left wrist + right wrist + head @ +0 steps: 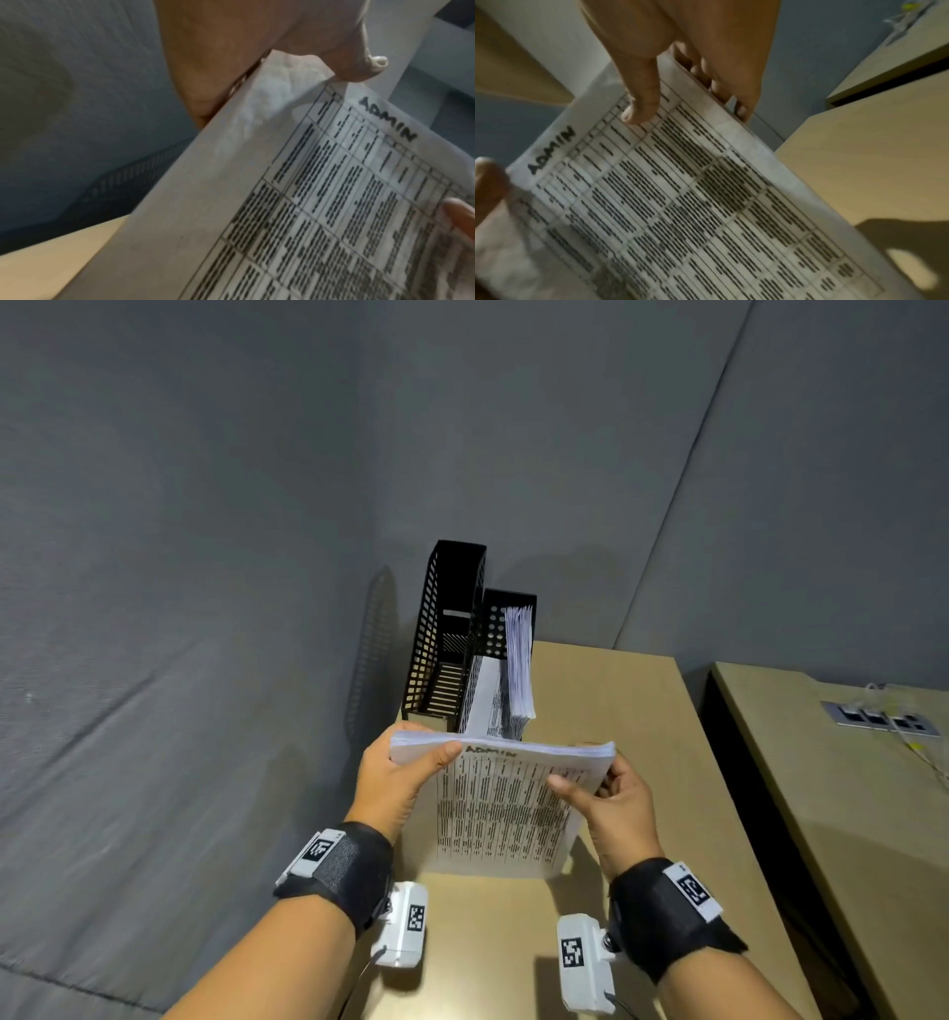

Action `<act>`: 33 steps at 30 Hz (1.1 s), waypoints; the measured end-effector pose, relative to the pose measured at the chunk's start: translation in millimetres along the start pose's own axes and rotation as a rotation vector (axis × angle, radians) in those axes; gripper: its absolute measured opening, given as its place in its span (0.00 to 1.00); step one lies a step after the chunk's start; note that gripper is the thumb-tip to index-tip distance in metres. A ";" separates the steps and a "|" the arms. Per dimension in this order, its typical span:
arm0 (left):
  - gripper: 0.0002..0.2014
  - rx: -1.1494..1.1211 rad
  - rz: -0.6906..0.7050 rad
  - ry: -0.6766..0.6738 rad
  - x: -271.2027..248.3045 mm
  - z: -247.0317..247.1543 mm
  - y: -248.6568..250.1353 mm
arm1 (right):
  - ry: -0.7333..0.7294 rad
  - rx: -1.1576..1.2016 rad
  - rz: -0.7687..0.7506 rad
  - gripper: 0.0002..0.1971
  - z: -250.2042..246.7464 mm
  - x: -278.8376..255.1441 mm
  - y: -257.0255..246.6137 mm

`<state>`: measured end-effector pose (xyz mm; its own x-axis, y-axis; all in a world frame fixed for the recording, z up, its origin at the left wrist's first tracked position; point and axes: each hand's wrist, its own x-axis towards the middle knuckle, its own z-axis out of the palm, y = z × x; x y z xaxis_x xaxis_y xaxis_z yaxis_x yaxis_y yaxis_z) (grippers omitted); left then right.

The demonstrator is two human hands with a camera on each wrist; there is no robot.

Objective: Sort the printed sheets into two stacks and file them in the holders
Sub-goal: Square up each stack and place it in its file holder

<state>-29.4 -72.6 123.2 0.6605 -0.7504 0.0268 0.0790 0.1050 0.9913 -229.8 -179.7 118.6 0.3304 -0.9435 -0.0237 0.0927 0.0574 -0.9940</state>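
Note:
A thick stack of printed sheets (500, 806) headed "ADMIN" stands on its lower edge on the table, top tilted toward me. My left hand (398, 775) grips its upper left corner, thumb on the front. My right hand (603, 793) grips the upper right corner, thumb on the print, fingers behind. The same stack (321, 203) fills the left wrist view and the stack (680, 203) fills the right wrist view. Beyond stand two black perforated holders: the left holder (441, 629) holds no sheets, the right holder (500, 621) holds filed sheets (518, 670).
The wooden table (642, 762) has free surface to the right of the stack. A second table (847, 788) with a socket panel (880, 719) and cables lies further right, across a dark gap. Grey fabric walls close in behind and on the left.

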 end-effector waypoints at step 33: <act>0.26 -0.014 -0.105 -0.070 -0.7 -2.3 -18.1 | 0.060 -0.159 -0.145 0.28 1.1 -9.5 11.4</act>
<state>-29.6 -72.5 104.9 0.5941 -0.8015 -0.0679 0.1558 0.0318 0.9873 -231.0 -169.7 107.6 0.2676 -0.9562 0.1188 -0.0158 -0.1276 -0.9917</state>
